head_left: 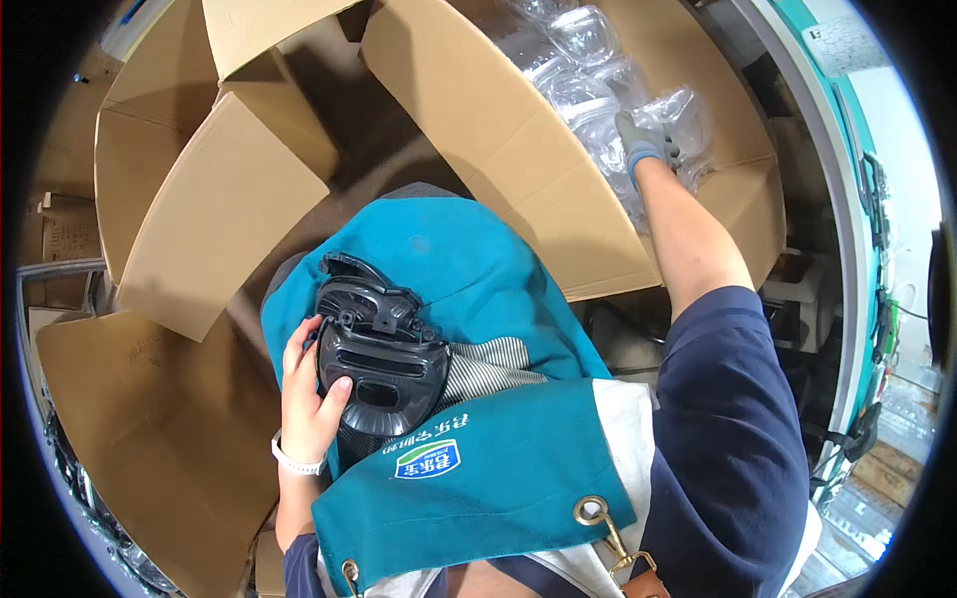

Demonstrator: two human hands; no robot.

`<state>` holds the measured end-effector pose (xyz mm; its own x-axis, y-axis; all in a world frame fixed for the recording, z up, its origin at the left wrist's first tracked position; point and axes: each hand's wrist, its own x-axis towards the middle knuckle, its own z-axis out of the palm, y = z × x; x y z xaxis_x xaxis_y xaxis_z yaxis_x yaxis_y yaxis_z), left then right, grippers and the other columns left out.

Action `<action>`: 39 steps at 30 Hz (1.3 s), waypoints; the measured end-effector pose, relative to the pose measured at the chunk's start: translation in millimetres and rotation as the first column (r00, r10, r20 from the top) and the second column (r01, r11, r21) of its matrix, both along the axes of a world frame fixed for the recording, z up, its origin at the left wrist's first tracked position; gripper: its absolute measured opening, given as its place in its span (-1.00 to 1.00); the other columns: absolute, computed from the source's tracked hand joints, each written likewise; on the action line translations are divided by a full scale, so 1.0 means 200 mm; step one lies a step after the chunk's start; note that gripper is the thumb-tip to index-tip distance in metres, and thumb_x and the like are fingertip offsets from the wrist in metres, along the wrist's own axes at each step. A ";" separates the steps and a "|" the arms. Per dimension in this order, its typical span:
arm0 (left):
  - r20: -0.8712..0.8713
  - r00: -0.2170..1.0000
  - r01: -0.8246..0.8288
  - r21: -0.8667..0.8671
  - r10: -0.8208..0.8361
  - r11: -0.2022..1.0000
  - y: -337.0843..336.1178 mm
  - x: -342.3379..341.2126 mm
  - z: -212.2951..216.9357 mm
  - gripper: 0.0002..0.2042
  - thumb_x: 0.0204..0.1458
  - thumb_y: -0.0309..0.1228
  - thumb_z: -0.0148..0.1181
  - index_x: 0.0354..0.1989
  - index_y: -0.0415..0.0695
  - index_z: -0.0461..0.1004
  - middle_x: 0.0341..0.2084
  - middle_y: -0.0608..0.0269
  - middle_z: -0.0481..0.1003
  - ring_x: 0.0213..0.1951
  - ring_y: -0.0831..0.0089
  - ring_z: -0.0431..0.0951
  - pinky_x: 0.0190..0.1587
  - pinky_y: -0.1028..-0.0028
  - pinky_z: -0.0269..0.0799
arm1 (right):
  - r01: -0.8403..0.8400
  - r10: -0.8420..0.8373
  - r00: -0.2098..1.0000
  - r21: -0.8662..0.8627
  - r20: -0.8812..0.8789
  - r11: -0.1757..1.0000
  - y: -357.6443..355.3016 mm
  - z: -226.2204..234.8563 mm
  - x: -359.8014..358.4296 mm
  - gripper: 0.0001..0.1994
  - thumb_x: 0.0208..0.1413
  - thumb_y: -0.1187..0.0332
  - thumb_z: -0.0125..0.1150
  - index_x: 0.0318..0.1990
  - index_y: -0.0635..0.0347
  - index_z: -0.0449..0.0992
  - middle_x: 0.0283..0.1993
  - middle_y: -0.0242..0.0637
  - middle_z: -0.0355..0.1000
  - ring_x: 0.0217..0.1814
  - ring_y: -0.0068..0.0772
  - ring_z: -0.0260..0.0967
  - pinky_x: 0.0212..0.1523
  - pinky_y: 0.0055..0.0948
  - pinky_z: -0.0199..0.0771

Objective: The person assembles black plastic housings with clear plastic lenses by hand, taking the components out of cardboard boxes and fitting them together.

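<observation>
My left hand [311, 387] grips a stack of black plastic trays [384, 354] resting on my lap, against a teal apron [478, 468]. The top tray's hinged part sticks up at the far end. My right hand [641, 143], in a grey glove with a blue cuff, reaches out to the upper right into a large cardboard box [518, 149] and sits among several clear plastic containers [598, 80]. Whether its fingers hold one of them is hidden by the containers and the glove's angle.
Open cardboard boxes surround me: one with raised flaps at the upper left [209, 189], another at the lower left [130, 439]. A teal-edged wall or frame [847, 199] runs down the right side, with cables beside it.
</observation>
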<state>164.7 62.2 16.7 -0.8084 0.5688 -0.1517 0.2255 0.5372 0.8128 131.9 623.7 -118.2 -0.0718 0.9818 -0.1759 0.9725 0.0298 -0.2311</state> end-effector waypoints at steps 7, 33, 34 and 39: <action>-0.056 0.998 0.004 -0.031 -0.006 1.000 -0.04 0.01 0.01 -0.52 -0.11 -0.40 0.12 0.04 -0.35 0.36 0.14 -0.10 0.25 0.22 0.06 0.21 0.26 0.24 0.07 | -0.011 -0.066 0.895 -0.171 -0.442 0.985 0.20 -0.12 0.05 0.13 -0.35 -0.24 0.38 0.33 0.28 0.04 0.39 0.14 -0.11 0.42 0.10 -0.14 0.35 -0.10 -0.08; 0.045 0.998 -0.045 0.223 0.036 0.974 -0.32 0.08 0.05 -0.54 -0.21 -0.41 0.19 -0.09 -0.42 0.39 -0.07 -0.03 0.43 -0.01 0.21 0.43 0.10 0.30 0.26 | -0.345 0.373 0.917 0.193 -0.139 0.919 0.22 0.27 0.06 0.26 -0.50 -0.46 0.27 0.31 0.35 0.08 0.33 0.15 0.05 0.41 0.02 -0.05 0.35 -0.22 -0.04; 0.189 0.975 -0.177 0.330 0.119 0.927 -0.37 0.10 0.03 -0.54 -0.23 -0.42 0.20 -0.10 -0.42 0.40 -0.12 0.01 0.46 -0.06 0.24 0.46 0.07 0.33 0.29 | -0.409 0.441 0.891 0.236 -0.103 0.882 0.30 0.30 0.08 0.09 -0.42 -0.29 0.38 0.23 0.33 0.22 0.23 0.09 0.23 0.29 -0.03 0.16 0.26 -0.20 0.14; 0.480 0.873 -0.349 0.743 -0.090 0.571 -0.47 0.00 -0.12 -0.48 -0.30 -0.30 0.30 -0.14 -0.39 0.42 -0.15 -0.12 0.47 -0.08 0.22 0.46 0.02 0.32 0.36 | -0.367 0.032 0.545 -0.205 -0.838 0.907 0.40 0.45 0.23 -0.55 -0.14 0.28 0.39 -0.06 0.30 0.50 -0.15 -0.19 0.51 -0.14 -0.33 0.44 -0.11 -0.31 0.44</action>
<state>165.0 -31.2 -6.6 -0.8524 0.5216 -0.0364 -0.2683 -0.3766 0.8867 178.5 703.0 -27.9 -0.5323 0.8148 -0.2296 0.3444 -0.0392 -0.9380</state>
